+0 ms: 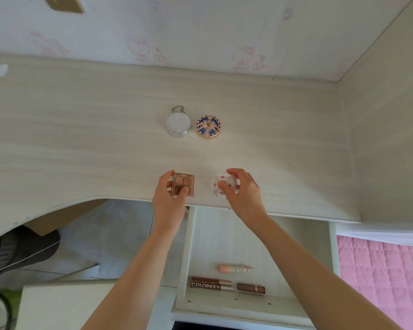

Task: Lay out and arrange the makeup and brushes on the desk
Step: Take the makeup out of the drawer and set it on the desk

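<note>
My left hand (168, 194) grips a small square eyeshadow palette (186, 183) with brown shades, at the desk's (81, 139) front edge. Beside it, my right hand (242, 189) holds a round white compact with red dots (221, 184) on the desk. Farther back stand a round silver compact with a key ring (178, 123) and a pink round compact with a blue pattern (208, 127), side by side. In the open drawer (215, 234) below lie a pink tube (235, 268), two brown COLORKEY tubes (211, 284) and a brown lipstick (250, 288).
A side panel (386, 139) walls the desk on the right, and a patterned wall (200, 32) runs behind it. A pink quilt (382, 277) lies at lower right. A dark shoe (17, 248) sits on the floor under the desk, with a white box (62, 303) at lower left.
</note>
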A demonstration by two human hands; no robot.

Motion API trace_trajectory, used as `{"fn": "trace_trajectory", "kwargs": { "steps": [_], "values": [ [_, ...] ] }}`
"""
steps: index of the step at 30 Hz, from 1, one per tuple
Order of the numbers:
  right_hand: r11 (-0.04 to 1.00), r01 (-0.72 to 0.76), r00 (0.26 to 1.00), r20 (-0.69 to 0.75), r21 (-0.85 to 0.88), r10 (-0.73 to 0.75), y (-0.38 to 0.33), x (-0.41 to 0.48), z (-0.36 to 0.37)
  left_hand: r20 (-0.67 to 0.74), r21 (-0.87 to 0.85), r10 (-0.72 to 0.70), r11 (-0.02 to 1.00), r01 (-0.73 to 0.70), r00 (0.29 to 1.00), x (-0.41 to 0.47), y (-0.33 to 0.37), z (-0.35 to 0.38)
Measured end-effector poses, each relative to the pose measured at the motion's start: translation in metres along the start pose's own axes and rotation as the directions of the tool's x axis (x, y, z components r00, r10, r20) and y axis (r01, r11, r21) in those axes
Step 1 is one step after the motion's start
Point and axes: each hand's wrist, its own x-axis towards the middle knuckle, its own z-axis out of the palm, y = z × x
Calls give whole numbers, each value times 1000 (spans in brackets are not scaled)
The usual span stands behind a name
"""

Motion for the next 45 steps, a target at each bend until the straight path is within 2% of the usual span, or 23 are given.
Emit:
{"fn": "trace_trajectory", "kwargs": {
  "steps": [9,14,19,22,25,29,31,34,36,38,40,45],
  "values": [
    [989,40,995,100,-144,-26,-20,53,30,16,110,3,994,-5,1000,47,5,9],
    [985,64,989,140,-159,-41,-19,63,41,29,152,-13,988,9,999,56,3,8],
    [959,144,984,135,-243,-114,-19,65,43,57,335,79,938,-94,995,64,-3,5],
    [946,145,986,119,-290,-115,-15,67,41,63,445,66,891,-87,996,69,-5,3],
    [934,129,989,113,-333,-97,-9,70,39,59,506,31,861,-57,998,74,-7,2],
    [934,129,988,121,-332,-93,-6,72,39,63,504,27,862,-55,998,76,-12,0],
    [932,155,987,99,-327,-130,-5,69,39,51,500,73,862,-89,996,74,-14,1],
    [920,210,977,47,-331,-207,-4,60,40,52,503,269,825,-258,962,66,-17,0],
    [892,262,962,26,-368,-271,-3,52,43,105,526,429,742,-416,897,61,-22,0],
    [857,314,942,20,-408,-335,0,45,49,166,555,521,652,-516,837,59,-29,0],
    [830,336,930,19,-445,-366,4,42,55,199,566,530,624,-538,824,60,-35,2],
    [818,348,919,-5,-459,-394,7,47,63,202,536,522,649,-540,829,62,-38,7]
  ]
}}
